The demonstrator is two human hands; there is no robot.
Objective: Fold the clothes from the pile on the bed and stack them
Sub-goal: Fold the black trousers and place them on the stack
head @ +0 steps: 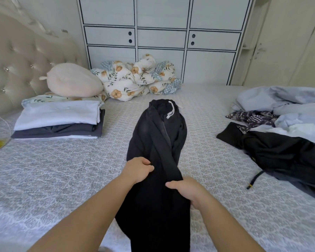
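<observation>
— What do the hands hold?
— The left hand and right hand both grip the black trousers at centre frame.
— And around them?
— Folded stack at left, unfolded pile at right, on the bed.

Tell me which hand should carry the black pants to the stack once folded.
Left, probably. The left hand grips the black pants on the side facing the stack; the right hand would need to cross over.
</observation>
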